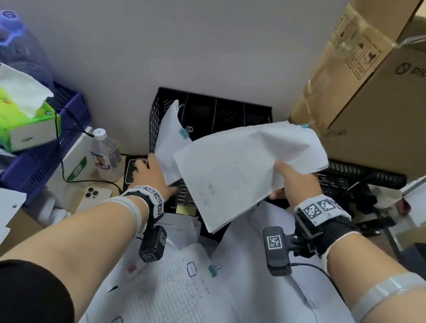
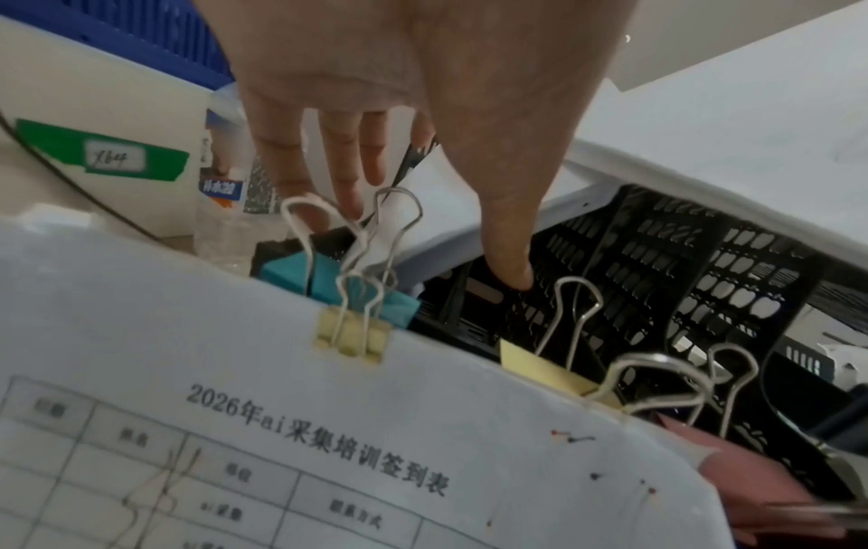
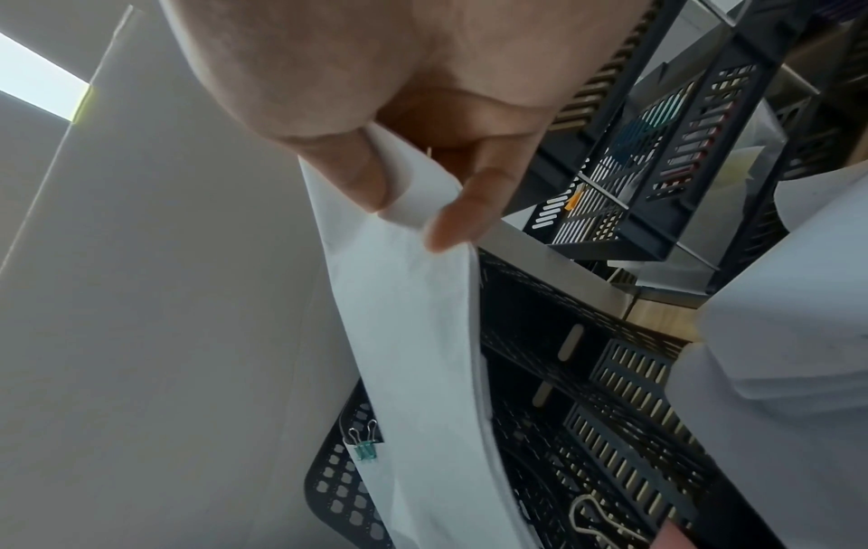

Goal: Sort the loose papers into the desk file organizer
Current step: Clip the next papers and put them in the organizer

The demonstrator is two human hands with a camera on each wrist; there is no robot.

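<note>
The black mesh file organizer point(image 1: 256, 116) stands against the wall. A clipped bundle with a teal binder clip point(image 1: 184, 132) leans in its leftmost slot. My left hand point(image 1: 151, 176) is at that bundle's lower edge; its fingers point(image 2: 347, 178) are straight and the thumb reaches over the organizer point(image 2: 657, 260). My right hand point(image 1: 285, 179) pinches a thick stack of white papers point(image 1: 239, 166) between thumb and fingers point(image 3: 451, 223), tilted above the organizer's middle slots. More loose papers point(image 1: 182, 298), some clipped, lie on the desk under both forearms.
At the left are a green tissue box point(image 1: 11, 117), a blue basket point(image 1: 49, 149), a water bottle point(image 1: 105, 153) and a phone point(image 1: 91, 197). A large cardboard box point(image 1: 389, 92) looms at the right above a black tray point(image 1: 359, 181).
</note>
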